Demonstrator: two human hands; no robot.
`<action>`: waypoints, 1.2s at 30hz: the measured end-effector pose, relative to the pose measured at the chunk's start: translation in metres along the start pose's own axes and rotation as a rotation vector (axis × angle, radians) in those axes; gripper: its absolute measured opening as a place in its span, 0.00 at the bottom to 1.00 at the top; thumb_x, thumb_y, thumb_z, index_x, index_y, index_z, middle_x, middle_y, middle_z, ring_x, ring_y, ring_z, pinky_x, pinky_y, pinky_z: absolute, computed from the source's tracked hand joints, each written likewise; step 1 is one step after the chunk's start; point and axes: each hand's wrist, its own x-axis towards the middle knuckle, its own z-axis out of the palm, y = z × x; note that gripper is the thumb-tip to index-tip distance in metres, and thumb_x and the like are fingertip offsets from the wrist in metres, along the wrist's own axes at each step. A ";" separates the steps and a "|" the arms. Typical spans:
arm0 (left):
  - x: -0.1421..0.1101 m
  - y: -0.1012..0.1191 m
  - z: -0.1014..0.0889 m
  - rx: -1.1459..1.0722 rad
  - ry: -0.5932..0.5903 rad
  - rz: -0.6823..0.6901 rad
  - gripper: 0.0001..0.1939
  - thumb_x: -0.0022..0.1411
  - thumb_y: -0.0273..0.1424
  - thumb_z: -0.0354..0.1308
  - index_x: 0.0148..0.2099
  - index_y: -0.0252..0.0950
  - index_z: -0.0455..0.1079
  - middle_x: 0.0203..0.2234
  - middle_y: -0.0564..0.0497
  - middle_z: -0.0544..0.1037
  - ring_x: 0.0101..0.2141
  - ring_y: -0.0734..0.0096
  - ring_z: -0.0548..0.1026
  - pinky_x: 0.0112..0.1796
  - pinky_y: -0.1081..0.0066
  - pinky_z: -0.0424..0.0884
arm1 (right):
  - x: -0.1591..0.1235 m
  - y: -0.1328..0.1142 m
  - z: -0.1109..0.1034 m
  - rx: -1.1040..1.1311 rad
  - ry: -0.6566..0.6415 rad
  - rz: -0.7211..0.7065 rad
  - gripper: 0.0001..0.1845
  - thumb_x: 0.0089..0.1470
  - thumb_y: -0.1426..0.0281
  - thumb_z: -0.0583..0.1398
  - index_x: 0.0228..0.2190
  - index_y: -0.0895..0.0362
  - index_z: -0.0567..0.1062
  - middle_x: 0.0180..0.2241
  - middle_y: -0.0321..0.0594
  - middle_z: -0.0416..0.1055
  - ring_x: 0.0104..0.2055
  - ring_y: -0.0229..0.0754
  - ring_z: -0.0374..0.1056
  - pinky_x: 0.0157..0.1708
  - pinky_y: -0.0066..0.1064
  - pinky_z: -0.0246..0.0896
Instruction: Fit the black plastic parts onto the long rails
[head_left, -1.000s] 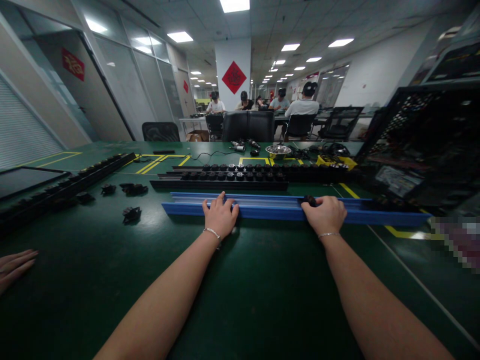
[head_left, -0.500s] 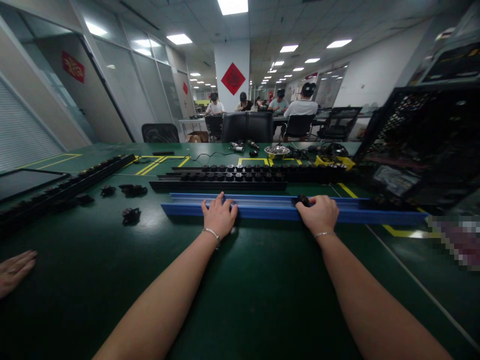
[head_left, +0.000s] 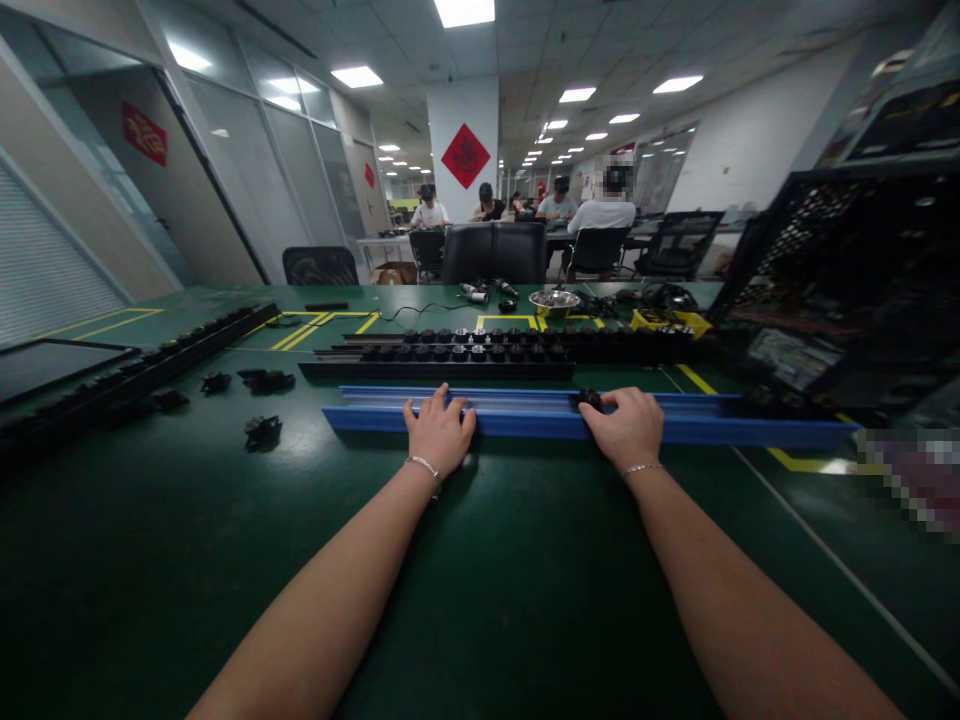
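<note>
A long blue channel rail (head_left: pixel 532 425) lies crosswise on the green table before me. My left hand (head_left: pixel 440 432) rests over its near wall, fingers spread and hooked across the edge, steadying it. Farther right, my right hand (head_left: pixel 626 425) has its thumb and fingers closed on a small black part (head_left: pixel 590 399) set in the channel. The underside of that part is hidden by the near wall. More black parts (head_left: pixel 776 404) sit inside the rail's right end, dark and hard to make out.
Behind the blue rail lie black rails (head_left: pixel 435 370) filled with black parts. Another filled rail (head_left: pixel 142 370) runs along the left, near loose black parts (head_left: pixel 262 431). A metal bowl (head_left: pixel 554 303) and yellow tray (head_left: pixel 667 322) stand farther back. A dark perforated case (head_left: pixel 840 270) rises at right.
My right hand has slid a little left along the channel with the black part. My left hand stays put. Another person's hand at the left edge has gone out of view.
</note>
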 end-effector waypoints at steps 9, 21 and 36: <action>0.000 0.000 -0.002 -0.005 -0.018 -0.004 0.20 0.64 0.43 0.41 0.50 0.47 0.69 0.59 0.47 0.61 0.53 0.57 0.64 0.56 0.47 0.46 | -0.001 0.000 0.002 0.038 0.008 -0.052 0.13 0.43 0.58 0.59 0.23 0.56 0.71 0.31 0.43 0.70 0.37 0.48 0.61 0.39 0.39 0.54; 0.000 0.000 0.000 -0.008 0.006 0.010 0.21 0.64 0.43 0.40 0.49 0.46 0.70 0.59 0.47 0.62 0.52 0.57 0.65 0.55 0.46 0.46 | -0.002 0.001 0.005 0.092 -0.011 -0.144 0.12 0.47 0.60 0.58 0.24 0.56 0.72 0.32 0.43 0.71 0.37 0.46 0.61 0.38 0.38 0.53; 0.000 0.001 -0.002 0.004 -0.014 -0.001 0.21 0.64 0.43 0.40 0.50 0.47 0.69 0.59 0.47 0.61 0.53 0.57 0.65 0.56 0.47 0.46 | -0.005 0.000 0.003 0.127 -0.063 -0.246 0.12 0.46 0.71 0.53 0.27 0.55 0.76 0.35 0.41 0.74 0.39 0.45 0.63 0.42 0.39 0.54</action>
